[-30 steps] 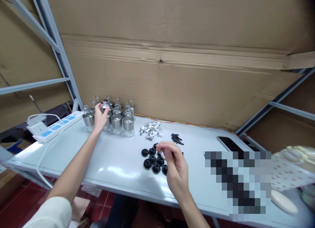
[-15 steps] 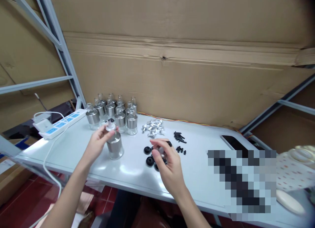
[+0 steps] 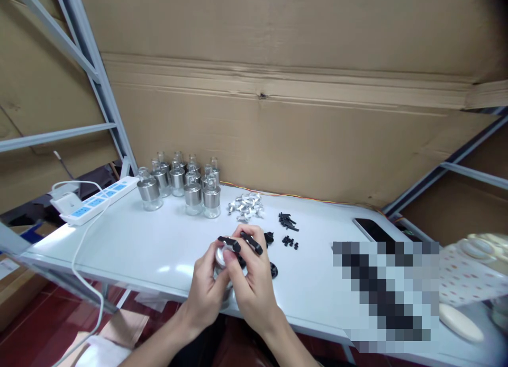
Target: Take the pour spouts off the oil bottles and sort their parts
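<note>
A glass bottle (image 3: 225,302) with a metal sleeve stands near the table's front edge, mostly hidden behind my hands. My left hand (image 3: 207,287) is closed around its upper part. On the bottle sits a silver pourer top (image 3: 220,257) with a black lever (image 3: 229,244) across it. My right hand (image 3: 256,282) is closed against this top, its thumb pressing the side. A second black bar-shaped piece (image 3: 251,242) lies along the right fingers; how it is held is hidden. Black round caps (image 3: 273,270) lie partly covered behind my right hand.
Several sleeved glass bottles (image 3: 193,195) stand at the back left. Silver pourer parts (image 3: 246,205), black levers (image 3: 286,220) and small black plugs (image 3: 290,242) lie in piles. A power strip (image 3: 99,200) is at left, a phone (image 3: 373,230) and a white oval object (image 3: 460,322) at right.
My left hand has brought the bottle right and toward me. My right hand has moved left and closed in on the bottle's top, so both hands now meet there.
</note>
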Demonstrator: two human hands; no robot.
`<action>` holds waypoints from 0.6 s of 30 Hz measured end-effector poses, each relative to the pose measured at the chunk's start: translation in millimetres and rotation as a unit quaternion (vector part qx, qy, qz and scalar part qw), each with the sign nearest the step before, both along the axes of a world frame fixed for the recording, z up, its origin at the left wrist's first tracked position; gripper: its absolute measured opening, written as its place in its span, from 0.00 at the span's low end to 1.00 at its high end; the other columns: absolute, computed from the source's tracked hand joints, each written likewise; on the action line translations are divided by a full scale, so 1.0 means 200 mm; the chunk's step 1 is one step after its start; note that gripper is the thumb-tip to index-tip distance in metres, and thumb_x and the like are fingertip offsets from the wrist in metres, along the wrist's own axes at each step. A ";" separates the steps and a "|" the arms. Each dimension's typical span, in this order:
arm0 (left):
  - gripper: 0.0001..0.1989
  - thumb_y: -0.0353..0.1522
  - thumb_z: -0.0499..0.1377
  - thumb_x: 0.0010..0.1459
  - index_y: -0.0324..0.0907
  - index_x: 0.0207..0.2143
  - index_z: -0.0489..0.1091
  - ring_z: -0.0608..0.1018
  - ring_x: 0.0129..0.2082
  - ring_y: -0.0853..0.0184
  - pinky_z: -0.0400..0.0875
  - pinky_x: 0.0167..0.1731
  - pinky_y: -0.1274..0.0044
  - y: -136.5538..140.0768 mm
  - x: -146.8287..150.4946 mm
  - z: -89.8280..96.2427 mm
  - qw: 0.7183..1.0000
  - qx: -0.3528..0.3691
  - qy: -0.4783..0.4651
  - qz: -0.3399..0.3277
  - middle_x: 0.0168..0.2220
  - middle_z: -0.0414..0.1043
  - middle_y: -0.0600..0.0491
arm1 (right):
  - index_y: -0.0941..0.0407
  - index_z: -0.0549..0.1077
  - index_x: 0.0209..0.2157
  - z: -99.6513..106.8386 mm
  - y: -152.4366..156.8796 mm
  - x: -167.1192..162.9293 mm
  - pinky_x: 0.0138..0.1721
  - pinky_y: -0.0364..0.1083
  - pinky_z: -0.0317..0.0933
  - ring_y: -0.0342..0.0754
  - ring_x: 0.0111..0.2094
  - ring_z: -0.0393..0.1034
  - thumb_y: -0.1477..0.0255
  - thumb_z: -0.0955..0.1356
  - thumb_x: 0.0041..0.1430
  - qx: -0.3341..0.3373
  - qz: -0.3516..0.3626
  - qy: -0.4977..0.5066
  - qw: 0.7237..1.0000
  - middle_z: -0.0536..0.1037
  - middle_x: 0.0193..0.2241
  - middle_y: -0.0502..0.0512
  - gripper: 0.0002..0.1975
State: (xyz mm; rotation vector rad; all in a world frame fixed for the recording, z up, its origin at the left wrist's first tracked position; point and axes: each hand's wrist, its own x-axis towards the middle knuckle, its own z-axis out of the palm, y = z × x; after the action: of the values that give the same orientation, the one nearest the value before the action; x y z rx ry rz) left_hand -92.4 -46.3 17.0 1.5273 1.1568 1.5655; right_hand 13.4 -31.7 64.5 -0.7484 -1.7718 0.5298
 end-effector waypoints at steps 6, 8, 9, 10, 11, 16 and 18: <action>0.20 0.38 0.56 0.57 0.50 0.52 0.68 0.77 0.40 0.59 0.72 0.41 0.72 0.01 -0.02 0.00 0.998 0.032 0.037 0.034 0.45 0.75 0.49 | 0.52 0.70 0.42 -0.09 0.03 -0.02 0.40 0.52 0.61 0.50 0.39 0.61 0.76 0.60 0.59 0.169 -0.086 0.041 0.981 0.61 0.35 0.55 0.12; 0.23 0.38 0.58 0.54 0.50 0.54 0.67 0.77 0.37 0.59 0.72 0.39 0.71 0.02 -0.04 0.00 0.998 0.029 0.035 0.035 0.41 0.76 0.49 | 0.51 0.70 0.43 -0.10 0.03 -0.04 0.38 0.52 0.61 0.50 0.37 0.61 0.76 0.61 0.59 0.238 -0.109 0.039 0.964 0.59 0.33 0.54 0.13; 0.24 0.39 0.59 0.54 0.50 0.54 0.67 0.77 0.34 0.60 0.72 0.37 0.71 0.03 -0.05 0.00 0.999 0.023 0.027 0.031 0.37 0.76 0.50 | 0.50 0.71 0.43 -0.10 0.03 -0.05 0.37 0.52 0.62 0.49 0.37 0.61 0.76 0.62 0.58 0.272 -0.116 0.041 0.954 0.59 0.32 0.53 0.13; 0.25 0.39 0.59 0.53 0.50 0.54 0.67 0.77 0.31 0.62 0.72 0.34 0.72 0.03 -0.06 0.01 0.999 0.016 0.016 0.028 0.32 0.76 0.51 | 0.48 0.71 0.43 -0.09 0.02 -0.05 0.37 0.52 0.62 0.49 0.36 0.61 0.75 0.63 0.58 0.299 -0.120 0.049 0.945 0.59 0.32 0.53 0.13; 0.25 0.40 0.59 0.53 0.50 0.55 0.66 0.75 0.28 0.63 0.72 0.32 0.72 0.05 -0.07 0.01 1.000 0.012 0.000 0.028 0.28 0.74 0.53 | 0.47 0.71 0.42 -0.08 0.02 -0.06 0.37 0.52 0.62 0.49 0.36 0.62 0.75 0.63 0.58 0.316 -0.124 0.059 0.939 0.59 0.31 0.52 0.12; 0.22 0.42 0.57 0.57 0.44 0.52 0.63 0.72 0.24 0.69 0.69 0.29 0.77 0.17 -0.21 0.04 0.989 0.053 -0.039 0.136 0.24 0.67 0.57 | 0.47 0.71 0.45 -0.05 -0.01 0.00 0.38 0.55 0.62 0.51 0.37 0.64 0.70 0.63 0.60 0.226 -0.138 0.162 0.951 0.62 0.33 0.54 0.12; 0.16 0.43 0.55 0.57 0.42 0.42 0.64 0.72 0.24 0.70 0.68 0.28 0.78 0.25 -0.31 0.05 0.977 0.070 -0.036 0.197 0.24 0.66 0.57 | 0.48 0.72 0.45 -0.08 0.00 0.05 0.37 0.54 0.62 0.51 0.38 0.64 0.73 0.65 0.59 0.165 -0.143 0.215 0.952 0.65 0.34 0.54 0.12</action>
State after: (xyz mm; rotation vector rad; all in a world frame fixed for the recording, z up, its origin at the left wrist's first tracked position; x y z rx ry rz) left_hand -154.0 3.4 26.4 1.3717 1.3944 1.9826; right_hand 22.7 -30.9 48.2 -0.5858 -1.2741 0.1721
